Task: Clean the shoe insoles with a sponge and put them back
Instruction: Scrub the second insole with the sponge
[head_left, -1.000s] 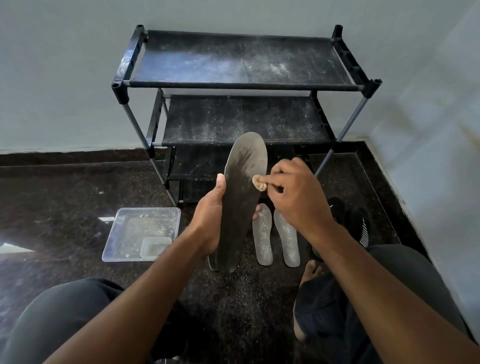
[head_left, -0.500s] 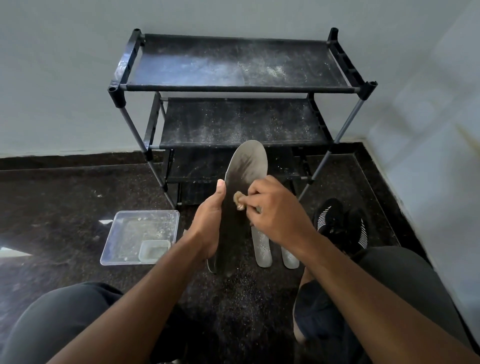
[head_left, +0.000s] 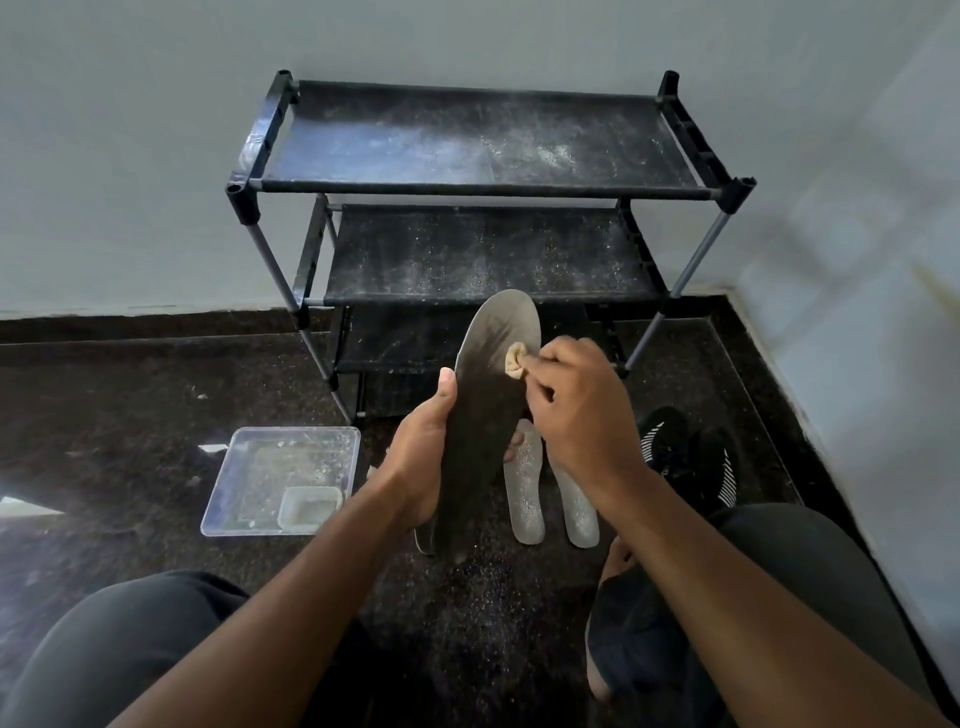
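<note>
Dark floor; left hand (head_left: 415, 462) grips upright insole (head_left: 485, 415); right hand (head_left: 582, 405) pinches sponge (head_left: 515, 361) against it.

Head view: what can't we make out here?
- Left hand: its fingers are behind the dark insole.
- Sponge: mostly buried in the right hand.
- Pale insoles on the floor: toe ends are behind the right hand and the held insole.
- Black shoes: partly covered by the right forearm and knee.
- Tray: contents too small to identify.

A dusty black shoe rack (head_left: 483, 156) stands against the wall, a clear plastic tray (head_left: 244, 499) holding a small container (head_left: 307, 508) on the floor.
</note>
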